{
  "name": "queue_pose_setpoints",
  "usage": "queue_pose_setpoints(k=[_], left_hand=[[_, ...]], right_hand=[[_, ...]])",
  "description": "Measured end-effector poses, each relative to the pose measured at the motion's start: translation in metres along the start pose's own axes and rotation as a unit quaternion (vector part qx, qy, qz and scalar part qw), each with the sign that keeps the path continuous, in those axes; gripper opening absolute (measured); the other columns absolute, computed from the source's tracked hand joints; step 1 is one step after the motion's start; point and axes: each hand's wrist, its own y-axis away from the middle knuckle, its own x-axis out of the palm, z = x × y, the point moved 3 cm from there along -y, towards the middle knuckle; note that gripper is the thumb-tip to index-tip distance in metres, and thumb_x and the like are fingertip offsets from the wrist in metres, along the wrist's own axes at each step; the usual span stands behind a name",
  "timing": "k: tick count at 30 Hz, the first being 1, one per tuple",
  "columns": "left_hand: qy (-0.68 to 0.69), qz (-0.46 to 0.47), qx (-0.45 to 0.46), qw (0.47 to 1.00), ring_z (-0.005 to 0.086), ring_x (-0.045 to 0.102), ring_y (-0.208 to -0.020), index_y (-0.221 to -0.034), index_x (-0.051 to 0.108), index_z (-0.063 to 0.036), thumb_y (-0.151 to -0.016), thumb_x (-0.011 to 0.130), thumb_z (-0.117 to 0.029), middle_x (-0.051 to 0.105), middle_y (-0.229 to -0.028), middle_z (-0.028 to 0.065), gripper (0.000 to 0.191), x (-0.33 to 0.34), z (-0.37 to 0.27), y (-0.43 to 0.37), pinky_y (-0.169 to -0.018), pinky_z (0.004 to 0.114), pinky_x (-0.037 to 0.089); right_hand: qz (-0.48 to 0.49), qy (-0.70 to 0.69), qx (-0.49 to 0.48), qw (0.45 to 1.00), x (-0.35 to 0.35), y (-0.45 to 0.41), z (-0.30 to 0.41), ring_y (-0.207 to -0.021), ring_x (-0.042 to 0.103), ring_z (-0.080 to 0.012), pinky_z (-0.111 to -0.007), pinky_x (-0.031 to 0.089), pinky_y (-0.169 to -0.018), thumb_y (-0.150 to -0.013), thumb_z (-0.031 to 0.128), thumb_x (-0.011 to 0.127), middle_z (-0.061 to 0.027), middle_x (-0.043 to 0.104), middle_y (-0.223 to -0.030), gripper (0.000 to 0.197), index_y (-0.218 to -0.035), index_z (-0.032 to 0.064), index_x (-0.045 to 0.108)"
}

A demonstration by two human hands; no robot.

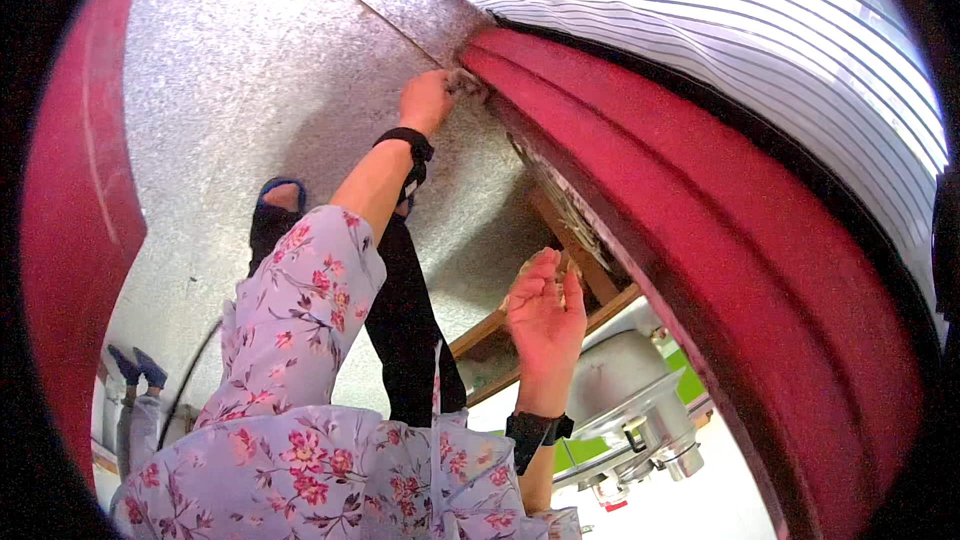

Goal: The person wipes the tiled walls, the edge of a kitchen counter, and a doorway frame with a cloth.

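My left hand point(426, 100) reaches forward, low over the speckled grey floor point(225, 127). Its fingers close around a small, crumpled grey cloth-like thing point(466, 84), right at the corner of a red painted panel point(675, 187). Nearer my body, my right hand point(547, 307) is raised with the palm showing and the fingers loosely bent and apart. No held thing shows in its palm; what lies behind the fingertips is hard to tell. Beyond it are a wooden frame point(480, 334) and a bundle of thin stalks or bristles point(574, 214) along the foot of the panel.
Steel cookware point(626, 375) stands on the lower right, past the wooden frame. White striped material point(712, 7) borders the panel's black edge. A second red surface point(75, 202) curves along the left. Another person's legs and dark shoes point(139, 366) are at the lower left, by a dark cable point(180, 382).
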Motion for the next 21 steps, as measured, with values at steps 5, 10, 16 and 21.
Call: queue_pose_setpoints(k=[5,10,16,21], left_hand=[[0.312,0.144,-0.143,0.928,0.0272,0.062,-0.084,-0.101,0.061,-0.0054,-0.085,0.048,-0.022,0.064,-0.098,0.0139,0.026,-0.058,0.001,0.073,-0.076,0.039,0.048],[0.72,0.345,-0.231,0.556,0.0259,0.058,-0.092,-0.112,0.055,-0.0129,-0.086,0.051,-0.028,0.061,-0.102,0.0071,0.031,-0.144,-0.066,0.184,-0.081,0.04,0.047],[0.471,0.2,-0.2,0.836,0.0232,0.061,-0.088,-0.104,0.056,0.0027,-0.087,0.051,-0.033,0.061,-0.102,0.0092,0.04,-0.268,-0.112,0.243,-0.07,0.038,0.05],[0.142,0.047,-0.038,0.988,0.0257,0.061,-0.09,-0.104,0.057,0.0045,-0.071,0.068,-0.041,0.061,-0.098,0.0165,0.057,-0.325,-0.165,0.263,-0.077,0.037,0.047]], right_hand=[[-0.022,0.056,0.002,0.998,-0.012,0.051,-0.029,-0.089,0.056,-0.0209,-0.034,0.045,-0.079,-0.089,0.019,0.048,-0.0106,0.059,-0.104,0.025,-0.107,0.0025,0.054],[-0.051,0.135,-0.019,0.989,-0.001,0.122,-0.067,-0.097,0.053,-0.0212,-0.036,0.044,-0.086,-0.089,0.019,0.049,-0.0077,0.056,-0.103,0.024,-0.107,0.0046,0.054],[0.016,0.186,-0.007,0.982,0.032,0.201,-0.101,-0.1,0.052,-0.0208,-0.035,0.043,-0.088,-0.089,0.018,0.05,-0.0073,0.055,-0.108,0.026,-0.11,0.0046,0.054],[0.052,0.186,-0.029,0.981,0.024,0.237,-0.082,-0.094,0.058,-0.0209,-0.035,0.048,-0.082,-0.088,0.016,0.052,-0.0086,0.061,-0.101,0.021,-0.103,0.0039,0.058]])
